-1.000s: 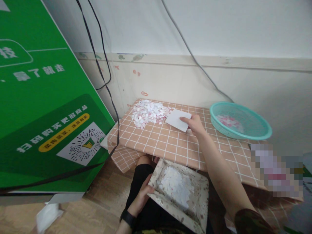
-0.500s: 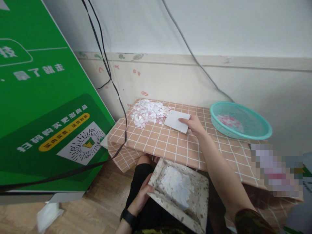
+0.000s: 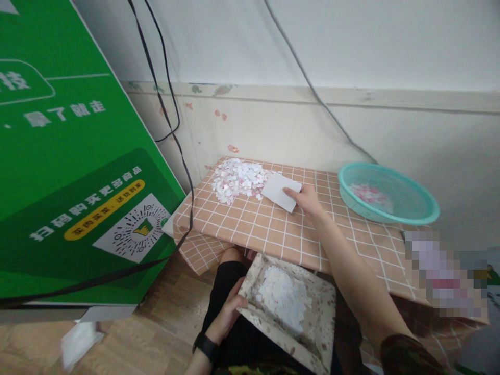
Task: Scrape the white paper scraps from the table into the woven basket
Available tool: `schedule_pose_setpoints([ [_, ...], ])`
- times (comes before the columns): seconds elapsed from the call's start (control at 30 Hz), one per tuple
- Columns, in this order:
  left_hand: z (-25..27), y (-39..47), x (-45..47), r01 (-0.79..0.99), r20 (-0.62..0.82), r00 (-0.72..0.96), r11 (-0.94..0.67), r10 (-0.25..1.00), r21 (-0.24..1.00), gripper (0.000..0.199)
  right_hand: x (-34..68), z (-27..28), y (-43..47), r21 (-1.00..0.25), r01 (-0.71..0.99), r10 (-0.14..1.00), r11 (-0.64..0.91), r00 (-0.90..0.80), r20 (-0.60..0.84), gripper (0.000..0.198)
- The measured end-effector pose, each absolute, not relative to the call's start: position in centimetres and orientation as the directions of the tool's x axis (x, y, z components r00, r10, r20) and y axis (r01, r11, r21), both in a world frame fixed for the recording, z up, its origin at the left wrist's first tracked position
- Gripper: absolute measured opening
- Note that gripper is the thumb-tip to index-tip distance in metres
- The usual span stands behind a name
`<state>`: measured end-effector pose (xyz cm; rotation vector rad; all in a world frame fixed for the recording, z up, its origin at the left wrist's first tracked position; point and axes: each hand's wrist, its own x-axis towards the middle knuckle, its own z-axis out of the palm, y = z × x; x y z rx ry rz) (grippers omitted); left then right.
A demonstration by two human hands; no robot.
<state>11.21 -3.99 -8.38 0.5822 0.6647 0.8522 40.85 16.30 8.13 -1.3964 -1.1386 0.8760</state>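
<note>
Nudged leftward since half a second ago, the thin white square card [image 3: 278,191] now sits closer to the loose heap of small white and pink scraps [image 3: 239,179], pinched in the right hand [image 3: 309,199].
The right thumb presses on the card's top face, its other fingers mostly hidden; the card is at the heap's right edge, over the counter covered in brown cloth with white grid lines [image 3: 250,224]. Left hand [image 3: 227,311] grips the near-left corner of a speckled off-white rectangular tray [image 3: 269,327] containing pale scraps [image 3: 283,297], thumb on the rim, other fingers hidden. A round turquoise plastic basket [image 3: 361,210] stands farther right.
</note>
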Motion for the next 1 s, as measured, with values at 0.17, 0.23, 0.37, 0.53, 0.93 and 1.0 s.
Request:
schedule_pose_setpoints([
  [0.17, -8.5, -4.1, 11.1, -0.472, -0.297, 0.482, 0.53, 0.824, 0.705, 0.065, 40.6, 7.7, 16.4, -0.991, 0.131, 0.978, -0.003, 0.208, 0.025, 0.035],
  [0.23, -8.5, -4.1, 11.1, -0.473, -0.306, 0.476, 0.534, 0.824, 0.701, 0.065, 40.5, 7.8, 16.3, -0.994, 0.113, 0.978, -0.01, 0.21, 0.014, 0.035],
  [0.37, -8.6, -4.0, 11.0, -0.477, -0.298, 0.484, 0.533, 0.823, 0.699, 0.066, 40.4, 8.2, 16.1, -0.993, 0.118, 0.973, 0.006, 0.23, 0.033, 0.033],
  [0.53, -8.5, -4.0, 11.2, -0.477, -0.297, 0.473, 0.525, 0.829, 0.705, 0.066, 41.1, 8.6, 15.9, -0.995, 0.096, 0.976, -0.027, 0.219, -0.005, 0.036],
  [0.93, -8.2, -3.9, 11.1, -0.469, -0.279, 0.477, 0.51, 0.833, 0.722, 0.065, 40.1, 8.0, 15.9, -0.992, 0.115, 0.988, -0.058, 0.15, -0.041, 0.036],
  [1.0, -8.0, -3.9, 11.2, -0.473, -0.27, 0.482, 0.507, 0.833, 0.72, 0.064, 40.0, 7.8, 16.1, -0.992, 0.112, 0.987, -0.053, 0.157, -0.035, 0.037],
])
